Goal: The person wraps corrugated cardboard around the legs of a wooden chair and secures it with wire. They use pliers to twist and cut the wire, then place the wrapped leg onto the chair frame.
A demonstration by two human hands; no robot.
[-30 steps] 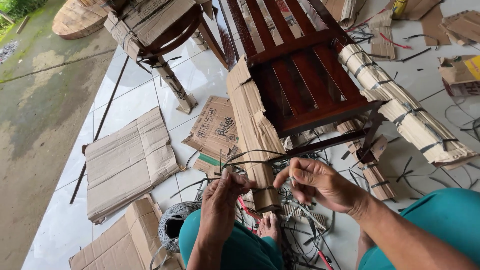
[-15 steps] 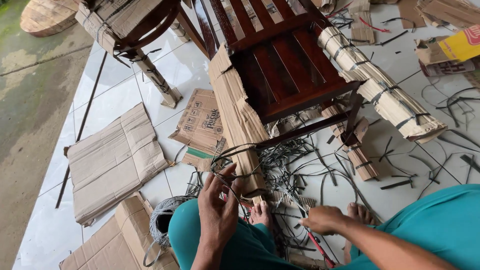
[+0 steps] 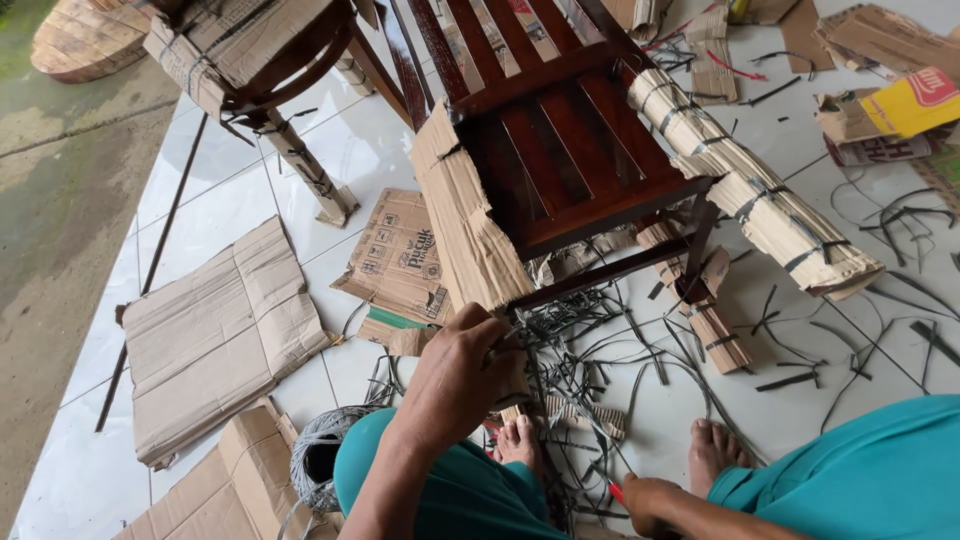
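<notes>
Glossy white tiles [image 3: 380, 150]; left hand [image 3: 460, 375] clasps cardboard-wrapped chair leg [image 3: 470, 240].

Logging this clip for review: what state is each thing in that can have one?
Left hand: closed around the cardboard-wrapped chair leg.
Right hand: low by the floor, on a red-handled tool; grip unclear.
Wooden chair: upright, partly wrapped in cardboard.
Strap roll: on the floor, partly unwound.
Flat cardboard sheet: lying creased on tiles.

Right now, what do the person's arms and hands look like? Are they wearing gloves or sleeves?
No gloves and no sleeves: both forearms and both hands, left hand and right hand, are bare. No rings, watch or bracelets show. The only clothing in view is teal trousers over the knees.
</notes>
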